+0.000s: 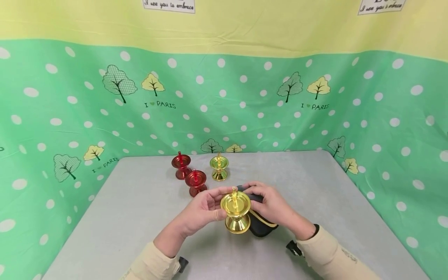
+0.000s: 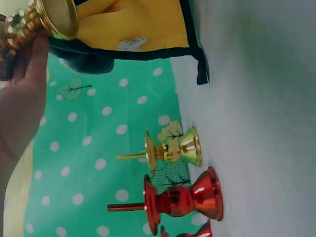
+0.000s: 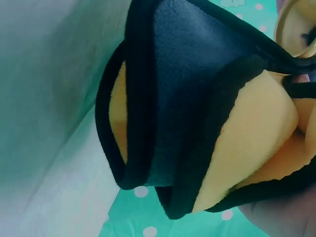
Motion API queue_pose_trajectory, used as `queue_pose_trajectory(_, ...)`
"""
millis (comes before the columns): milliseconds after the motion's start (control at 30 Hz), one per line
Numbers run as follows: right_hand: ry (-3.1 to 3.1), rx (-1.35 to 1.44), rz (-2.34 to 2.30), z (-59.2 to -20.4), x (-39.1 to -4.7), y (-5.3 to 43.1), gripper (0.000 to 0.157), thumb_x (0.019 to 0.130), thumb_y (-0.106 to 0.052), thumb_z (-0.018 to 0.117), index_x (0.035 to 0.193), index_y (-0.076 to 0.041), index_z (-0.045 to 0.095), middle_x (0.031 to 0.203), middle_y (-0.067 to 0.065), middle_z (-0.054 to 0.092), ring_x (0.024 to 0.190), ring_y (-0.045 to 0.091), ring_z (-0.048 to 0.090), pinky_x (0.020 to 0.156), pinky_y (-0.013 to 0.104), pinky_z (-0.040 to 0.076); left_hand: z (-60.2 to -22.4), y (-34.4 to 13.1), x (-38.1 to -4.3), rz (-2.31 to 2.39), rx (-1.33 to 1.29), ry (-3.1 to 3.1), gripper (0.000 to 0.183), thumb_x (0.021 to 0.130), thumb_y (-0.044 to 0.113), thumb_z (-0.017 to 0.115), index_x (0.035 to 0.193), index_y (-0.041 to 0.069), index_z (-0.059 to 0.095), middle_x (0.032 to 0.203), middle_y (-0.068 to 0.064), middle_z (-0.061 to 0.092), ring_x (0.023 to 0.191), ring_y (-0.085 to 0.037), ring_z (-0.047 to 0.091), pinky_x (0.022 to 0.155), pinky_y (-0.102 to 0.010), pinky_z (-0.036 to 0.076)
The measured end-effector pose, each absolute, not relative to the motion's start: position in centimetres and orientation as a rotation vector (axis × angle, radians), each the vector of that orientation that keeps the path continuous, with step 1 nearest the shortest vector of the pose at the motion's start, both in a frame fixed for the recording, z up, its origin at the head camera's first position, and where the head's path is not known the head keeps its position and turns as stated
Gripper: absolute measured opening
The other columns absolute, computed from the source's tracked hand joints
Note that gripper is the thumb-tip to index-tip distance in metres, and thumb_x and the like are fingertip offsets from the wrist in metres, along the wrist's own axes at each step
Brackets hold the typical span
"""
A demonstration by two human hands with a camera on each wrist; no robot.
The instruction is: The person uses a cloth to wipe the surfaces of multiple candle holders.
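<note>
My left hand (image 1: 201, 213) grips a shiny gold candle holder (image 1: 238, 224) from its left side, thumb at the near side of the dish. The holder is upright in the head view, with a thin stem rising from its dish. Close beside it, my right hand (image 1: 272, 203) holds a folded cloth (image 1: 260, 228), dark outside and yellow inside with a black edging. In the right wrist view the cloth (image 3: 192, 94) hangs in folds and hides most of the fingers. The left wrist view shows its yellow side (image 2: 143, 29) right by the held candle holder (image 2: 61, 17).
Farther back on the grey table (image 1: 115, 217) stand another gold candle holder (image 1: 219, 170) and two red ones, a rear one (image 1: 181, 167) and a nearer one (image 1: 196, 183). A green dotted curtain (image 1: 224, 105) hangs around the table's back and sides.
</note>
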State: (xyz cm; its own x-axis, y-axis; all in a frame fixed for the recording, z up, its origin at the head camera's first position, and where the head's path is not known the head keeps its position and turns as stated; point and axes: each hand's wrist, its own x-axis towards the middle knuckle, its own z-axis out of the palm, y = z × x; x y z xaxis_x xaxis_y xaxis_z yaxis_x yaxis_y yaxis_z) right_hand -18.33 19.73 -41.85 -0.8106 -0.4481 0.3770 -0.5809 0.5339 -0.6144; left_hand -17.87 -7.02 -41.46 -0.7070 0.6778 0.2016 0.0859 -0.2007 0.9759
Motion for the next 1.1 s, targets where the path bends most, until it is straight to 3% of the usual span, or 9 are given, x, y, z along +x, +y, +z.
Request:
queue_pose_trajectory(267,-2.602,0.91,1.091,-41.5,-17.8,20.4,0.016,0.092,-0.017,0.085,0.107,-0.015,0.081,0.129,0.011,0.072,0.116,0.03,0.071,0.094,0.043,0.061,-41.5,-6.7,-18.3,1.981,0.762,1.964,0.067,0.095,0.007,0.081,0.155,0.003,0.052,0.153,-0.021,0.06,0.126,-0.015,0.068,0.103,-0.023,0.056)
queue_pose_trajectory(433,-2.619,1.066,1.049,-41.4,-16.9,20.3,0.015,0.094,-0.025,0.083,0.108,-0.02,0.081,0.131,0.009,0.072,0.118,0.028,0.071,0.096,0.042,0.061,-41.7,-6.4,-18.3,1.992,0.665,2.158,0.072,0.088,0.005,0.086,0.153,0.004,0.055,0.148,-0.016,0.066,0.131,-0.028,0.066,0.105,-0.021,0.054)
queue_pose_trajectory(567,-2.634,1.112,1.132,-41.4,-16.7,20.5,0.015,0.097,-0.028,0.079,0.11,-0.021,0.081,0.134,0.01,0.071,0.123,0.031,0.069,0.099,0.041,0.06,-41.7,-7.0,-17.9,2.005,0.556,2.229,0.073,0.086,0.007,0.089,0.152,0.007,0.057,0.148,-0.013,0.067,0.134,-0.03,0.065,0.108,-0.025,0.053)
queue_pose_trajectory(800,-2.663,0.925,1.277,-41.6,-17.4,21.4,0.015,0.096,-0.024,0.081,0.11,-0.026,0.081,0.137,0.006,0.071,0.125,0.032,0.068,0.101,0.039,0.058,-40.8,-10.8,-17.1,2.12,0.306,2.271,0.08,0.083,0.0,0.088,0.153,0.008,0.052,0.153,-0.013,0.063,0.138,-0.027,0.064,0.108,-0.023,0.054)
queue_pose_trajectory(1033,-2.642,0.798,1.288,-41.7,-18.3,21.5,0.018,0.096,-0.025,0.082,0.114,-0.024,0.081,0.139,0.008,0.07,0.13,0.036,0.067,0.098,0.036,0.058,-41.0,-15.0,-17.4,2.097,0.026,2.375,0.086,0.087,0.006,0.088,0.161,0.013,0.045,0.161,-0.015,0.055,0.126,-0.006,0.068,0.097,-0.016,0.056)
queue_pose_trajectory(1100,-2.633,0.784,1.297,-41.8,-18.5,21.5,0.018,0.096,-0.024,0.081,0.115,-0.022,0.081,0.139,0.01,0.07,0.13,0.036,0.067,0.096,0.033,0.058,-41.3,-16.1,-17.7,2.089,-0.042,2.397,0.087,0.089,0.008,0.088,0.163,0.014,0.043,0.163,-0.015,0.053,0.127,-0.006,0.067,0.096,-0.014,0.056)
